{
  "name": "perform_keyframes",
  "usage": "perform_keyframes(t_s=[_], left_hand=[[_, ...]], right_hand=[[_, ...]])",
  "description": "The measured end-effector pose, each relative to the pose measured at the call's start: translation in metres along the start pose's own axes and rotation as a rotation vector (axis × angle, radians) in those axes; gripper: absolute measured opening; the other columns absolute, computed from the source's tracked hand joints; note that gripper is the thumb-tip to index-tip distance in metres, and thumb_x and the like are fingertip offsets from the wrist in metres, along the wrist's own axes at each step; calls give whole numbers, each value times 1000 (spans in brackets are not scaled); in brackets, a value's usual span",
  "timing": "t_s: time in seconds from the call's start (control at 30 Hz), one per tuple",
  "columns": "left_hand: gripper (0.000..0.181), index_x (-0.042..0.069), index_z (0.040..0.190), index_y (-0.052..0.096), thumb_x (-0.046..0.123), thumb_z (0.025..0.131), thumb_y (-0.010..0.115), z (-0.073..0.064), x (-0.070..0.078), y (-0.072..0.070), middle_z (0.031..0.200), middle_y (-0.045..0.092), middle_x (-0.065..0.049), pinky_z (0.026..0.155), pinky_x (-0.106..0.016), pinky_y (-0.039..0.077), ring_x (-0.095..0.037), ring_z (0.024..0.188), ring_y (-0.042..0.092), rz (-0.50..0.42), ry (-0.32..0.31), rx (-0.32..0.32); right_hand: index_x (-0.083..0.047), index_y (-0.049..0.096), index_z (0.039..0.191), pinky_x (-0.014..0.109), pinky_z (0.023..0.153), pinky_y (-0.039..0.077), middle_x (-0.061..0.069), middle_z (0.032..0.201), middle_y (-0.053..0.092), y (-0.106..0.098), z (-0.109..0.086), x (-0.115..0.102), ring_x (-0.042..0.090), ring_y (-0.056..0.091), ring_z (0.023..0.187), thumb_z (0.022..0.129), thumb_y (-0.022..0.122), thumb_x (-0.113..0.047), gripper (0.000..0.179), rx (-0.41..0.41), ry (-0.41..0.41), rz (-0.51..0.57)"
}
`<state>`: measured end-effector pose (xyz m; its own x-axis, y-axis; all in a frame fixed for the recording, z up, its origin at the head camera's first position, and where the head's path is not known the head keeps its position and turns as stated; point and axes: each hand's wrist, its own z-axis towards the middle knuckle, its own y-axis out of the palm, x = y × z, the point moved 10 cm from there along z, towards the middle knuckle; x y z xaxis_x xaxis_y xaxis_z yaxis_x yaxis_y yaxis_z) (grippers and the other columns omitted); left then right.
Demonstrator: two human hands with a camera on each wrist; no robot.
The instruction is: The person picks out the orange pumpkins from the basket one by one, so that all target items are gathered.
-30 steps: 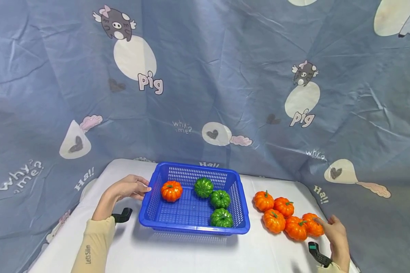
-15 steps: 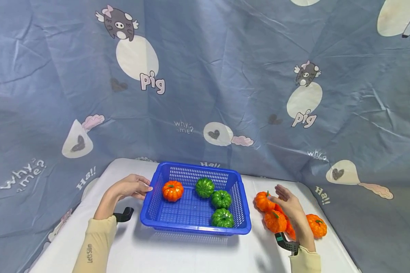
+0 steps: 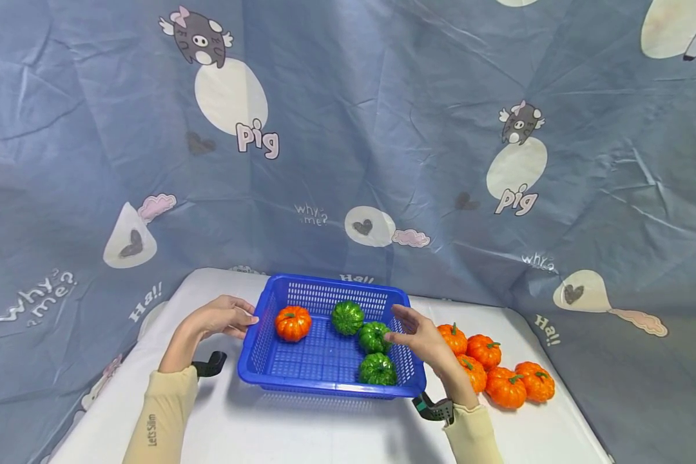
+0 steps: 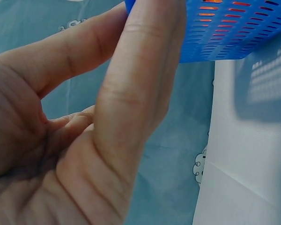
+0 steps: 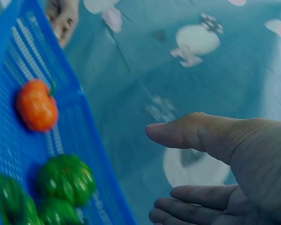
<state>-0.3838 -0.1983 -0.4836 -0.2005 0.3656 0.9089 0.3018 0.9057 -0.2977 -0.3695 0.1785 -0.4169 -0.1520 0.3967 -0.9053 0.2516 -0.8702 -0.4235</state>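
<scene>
A blue plastic basket (image 3: 332,388) stands on the white table, holding one orange toy pumpkin (image 3: 292,323) at its left and three green ones along its right, among them the back green pumpkin (image 3: 347,318). At the basket's left rim my left hand (image 3: 220,316) pinches the edge between thumb and fingers, also seen close up in the left wrist view. My right hand (image 3: 425,336) hovers over the basket's right rim, thumb and fingers spread apart with nothing between them. In the right wrist view its straight thumb (image 5: 196,133) points towards the basket.
Several orange pumpkins (image 3: 506,388) lie in a cluster on the table right of the basket, partly behind my right forearm. A grey-blue printed cloth (image 3: 325,129) hangs behind the table. Each wrist wears a black strap device (image 3: 435,409).
My right hand has moved left from the far right orange pumpkin, across the cluster, to the basket's right side. The left hand stays at the rim; the pumpkins keep their places.
</scene>
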Motion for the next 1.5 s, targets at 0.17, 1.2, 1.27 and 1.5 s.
perform_keyframes(t_s=[0.17, 1.2, 1.27, 1.5], left_hand=[[53, -14, 127, 45, 16, 89, 67, -1, -1, -2, 97, 68, -15, 77, -37, 60, -21, 81, 69, -8, 0, -1], [51, -14, 126, 46, 15, 89, 66, -1, 0, 1, 95, 67, -14, 78, -40, 60, -20, 78, 69, -29, 13, -21], [51, -14, 126, 46, 15, 89, 66, -1, 1, 1, 95, 67, -14, 78, -40, 60, -20, 78, 69, -28, 14, -20], [49, -13, 124, 47, 14, 88, 67, 0, -1, -1, 93, 68, -14, 76, -38, 60, -20, 76, 69, -37, 5, -9]], right_hand=[[-3, 45, 142, 49, 115, 31, 18, 145, 47, 36, 13, -19, 36, 41, 137, 80, 78, -16, 71, -78, -24, -4], [7, 53, 129, 40, 104, 47, 21, 131, 58, 182, 115, -6, 34, 54, 124, 71, 79, 0, 63, -314, -23, -152], [7, 54, 128, 39, 102, 48, 21, 128, 60, 186, 117, -4, 33, 56, 120, 71, 80, 0, 63, -310, -26, -175], [1, 53, 132, 34, 96, 51, 16, 118, 65, 194, 120, -2, 26, 62, 106, 66, 86, -12, 74, -275, -84, -444]])
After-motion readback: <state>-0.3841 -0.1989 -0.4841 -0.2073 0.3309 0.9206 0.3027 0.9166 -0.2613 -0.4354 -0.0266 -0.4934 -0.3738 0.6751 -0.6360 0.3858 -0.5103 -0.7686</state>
